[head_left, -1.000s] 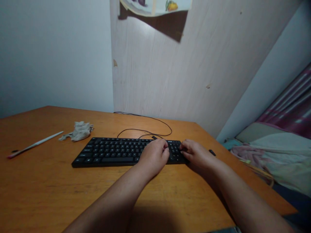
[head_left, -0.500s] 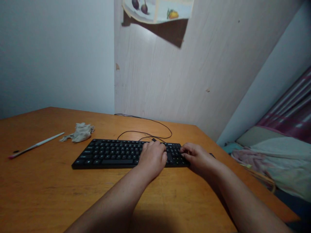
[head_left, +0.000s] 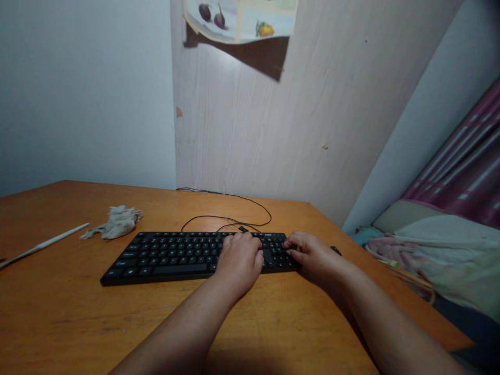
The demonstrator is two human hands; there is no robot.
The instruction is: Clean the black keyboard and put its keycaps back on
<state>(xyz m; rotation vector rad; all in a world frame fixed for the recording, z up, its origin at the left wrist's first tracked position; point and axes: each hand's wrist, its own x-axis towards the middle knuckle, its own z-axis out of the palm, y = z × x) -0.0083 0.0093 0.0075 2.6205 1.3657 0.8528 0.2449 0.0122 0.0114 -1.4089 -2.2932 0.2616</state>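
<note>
A black keyboard (head_left: pixel 172 255) lies on the wooden desk with its keys up. My left hand (head_left: pixel 240 260) rests palm down across its right half, fingers stretched out over the keys. At the number pad on the right end, my right hand (head_left: pixel 307 252) has its thumb and fingers bent into a pinch at the keys. Whatever sits between those fingertips, if anything, is too small and dark to make out.
Behind the keyboard a thin black cable (head_left: pixel 269 213) loops over the desk (head_left: pixel 164 323). A crumpled greyish cloth (head_left: pixel 117 223) and a slim white-handled brush (head_left: pixel 50 240) lie to the left. A small black object (head_left: pixel 336 250) is beyond my right wrist. Bedding (head_left: pixel 429 250) is at the right.
My view has shifted slightly, so the desk items sit further left and lower. Both hands stay in nearly the same places on the keyboard.
</note>
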